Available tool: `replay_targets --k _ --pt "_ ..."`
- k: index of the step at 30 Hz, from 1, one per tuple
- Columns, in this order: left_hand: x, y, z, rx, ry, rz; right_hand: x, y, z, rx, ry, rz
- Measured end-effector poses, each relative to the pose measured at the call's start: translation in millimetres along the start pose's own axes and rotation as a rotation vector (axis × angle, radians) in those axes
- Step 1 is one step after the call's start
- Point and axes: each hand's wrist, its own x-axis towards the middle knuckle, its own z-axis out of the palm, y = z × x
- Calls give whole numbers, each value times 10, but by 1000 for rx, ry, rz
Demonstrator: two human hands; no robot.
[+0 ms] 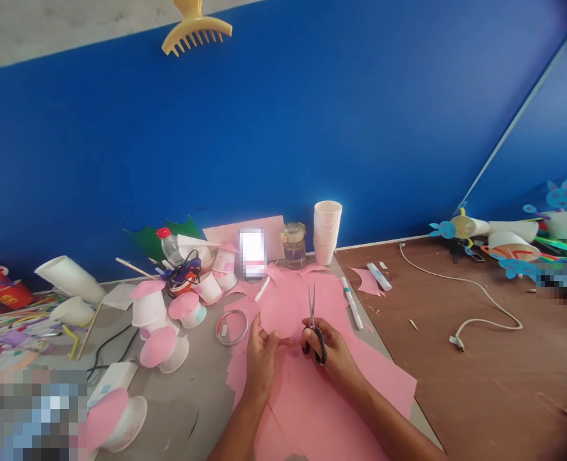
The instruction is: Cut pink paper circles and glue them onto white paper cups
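My left hand [260, 358] pinches the lower edge of a round pink paper piece [282, 314], holding it up over a large pink paper sheet [312, 397] on the table. My right hand [329, 349] grips black-handled scissors [312, 320] with its fingers through the loops. The blades point away from me and stand at the right edge of the pink piece. Both forearms come in from the bottom of the view.
Paper cups topped with pink paper [161, 349] stand to the left, beside a tape ring [231, 326]. A stack of white cups [326, 232], a glass jar [294, 245] and a marker [351, 302] sit behind. A white cable [475, 298] crosses the brown table on the right.
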Motion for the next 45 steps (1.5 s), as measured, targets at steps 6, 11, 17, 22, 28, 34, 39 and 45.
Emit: replay_targets --k 6,11,17,22,28,34,39,45 --pt "4 -30 -18 -36 13 15 -7 -47 -3 2 -11 16" --pt "4 -22 -10 -36 -6 21 0 -35 1 -9 -16 1" --pt "-15 -2 -3 -11 -17 12 3 -31 6 -38 -29 -15" --pt "-3 7 -8 53 -12 23 -11 -30 8 -70 -36 -7" --pt "16 -20 -52 137 19 141 -23 -66 18 -81 -28 16" --pt "19 -45 -118 212 119 198 -27 -107 18 -116 -1 -15" --pt "26 -62 -134 183 85 217 -20 -80 10 -121 -20 -24" --pt "39 -81 -135 147 82 213 -9 -64 5 -155 -26 -41"
